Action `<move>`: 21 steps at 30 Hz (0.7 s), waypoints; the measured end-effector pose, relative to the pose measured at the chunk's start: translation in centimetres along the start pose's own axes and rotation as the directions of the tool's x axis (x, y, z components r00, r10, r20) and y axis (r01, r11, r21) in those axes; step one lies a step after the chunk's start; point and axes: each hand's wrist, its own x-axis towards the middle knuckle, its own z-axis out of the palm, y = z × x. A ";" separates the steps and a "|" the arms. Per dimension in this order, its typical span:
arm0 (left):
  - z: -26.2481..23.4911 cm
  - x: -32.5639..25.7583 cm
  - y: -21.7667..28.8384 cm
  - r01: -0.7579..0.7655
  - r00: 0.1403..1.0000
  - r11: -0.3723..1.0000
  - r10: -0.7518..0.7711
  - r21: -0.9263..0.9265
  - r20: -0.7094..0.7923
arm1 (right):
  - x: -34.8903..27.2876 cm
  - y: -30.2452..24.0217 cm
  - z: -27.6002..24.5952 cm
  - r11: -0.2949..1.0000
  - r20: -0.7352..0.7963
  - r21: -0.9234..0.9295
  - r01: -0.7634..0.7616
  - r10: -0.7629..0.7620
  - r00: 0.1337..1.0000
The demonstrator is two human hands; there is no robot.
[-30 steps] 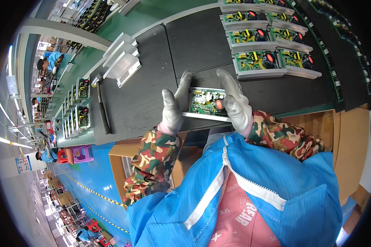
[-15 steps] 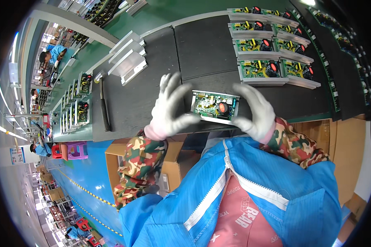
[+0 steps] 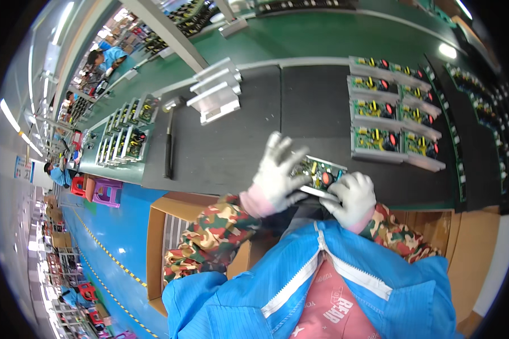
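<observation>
Both gloved hands, left hand [image 3: 276, 172] and right hand [image 3: 350, 198], are closing around the green circuit board [image 3: 320, 174], gripping its ends and steadying it just above the dark tabletop [image 3: 237, 147] close to the body.

Near edge of the green circuit board [image 3: 320, 172] covered by the gloved left hand [image 3: 277, 172] and right hand [image 3: 352, 196], its parts too small to tell, distant workers [image 3: 104, 56] blurred, cardboard box [image 3: 159, 237] partly hidden by the sleeve.
</observation>
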 end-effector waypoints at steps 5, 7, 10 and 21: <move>0.7 -0.1 0.6 -0.040 0.999 0.998 0.039 -0.054 -0.013 | 1.2 -1.6 -1.6 0.986 0.026 -0.153 -0.059 0.064 0.998; 0.0 0.4 0.9 -0.067 0.998 0.997 0.067 -0.028 -0.003 | 2.5 -2.0 -2.0 0.982 0.189 -0.187 0.038 -0.002 0.982; -1.5 1.6 1.3 -0.090 0.990 0.996 0.086 0.028 0.109 | 4.5 -1.5 -2.2 0.969 0.483 -0.186 0.163 -0.054 0.874; 0.1 1.6 -12.7 0.472 0.691 0.879 -0.412 -0.060 -0.594 | 23.9 5.8 -5.2 0.933 0.281 -0.313 0.178 -0.088 0.956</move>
